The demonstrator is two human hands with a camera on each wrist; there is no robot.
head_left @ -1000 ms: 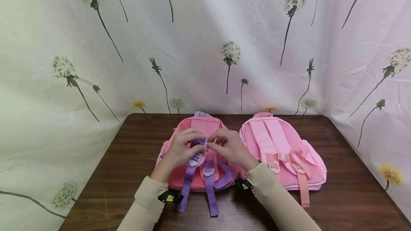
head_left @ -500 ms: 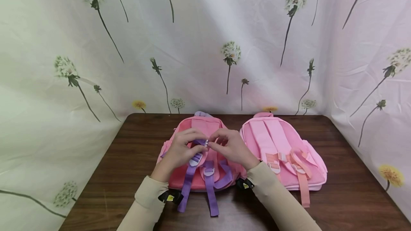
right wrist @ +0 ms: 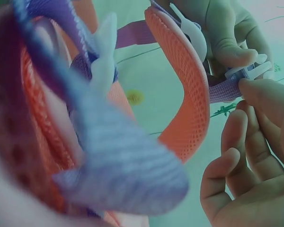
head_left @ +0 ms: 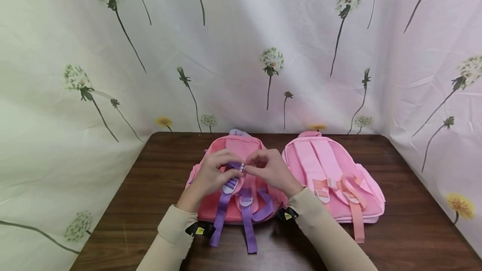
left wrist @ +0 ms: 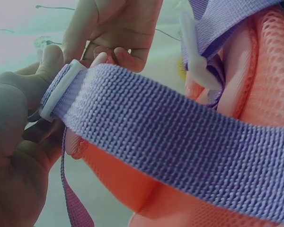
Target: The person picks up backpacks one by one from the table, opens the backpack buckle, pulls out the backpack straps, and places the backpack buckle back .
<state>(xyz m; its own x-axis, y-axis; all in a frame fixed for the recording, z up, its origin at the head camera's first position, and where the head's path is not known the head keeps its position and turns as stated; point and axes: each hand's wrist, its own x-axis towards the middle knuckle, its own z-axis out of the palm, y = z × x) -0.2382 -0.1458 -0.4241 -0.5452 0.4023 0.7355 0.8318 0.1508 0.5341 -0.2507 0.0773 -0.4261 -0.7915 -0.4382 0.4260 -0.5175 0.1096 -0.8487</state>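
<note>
A coral-pink backpack (head_left: 242, 145) lies on the table with its shoulder straps facing up. Above it, my left hand (head_left: 214, 174) pinches a small white plastic buckle (left wrist: 62, 90) on a purple webbing strap (left wrist: 165, 137). Facing it from the other side, my right hand (head_left: 272, 171) has its thumb and forefinger tips together at the buckle's end. The right wrist view shows the white buckle (right wrist: 260, 70) between both hands, its prongs pointing right; the other fingers of my right hand are loosely bent. Two purple strap tails (head_left: 247, 225) hang over the backpack's near edge.
A light pink backpack (head_left: 361, 191) with peach straps lies just to the right, close beside the first. Both are on a dark wooden table (head_left: 150, 187). A dandelion-print curtain (head_left: 233, 74) stands behind and at both sides. A padded shoulder strap (right wrist: 194, 80) arches up near the hands.
The head view has shifted very slightly. Both hands stay at the buckle in nearly the same pose, and the backpacks keep their places.
</note>
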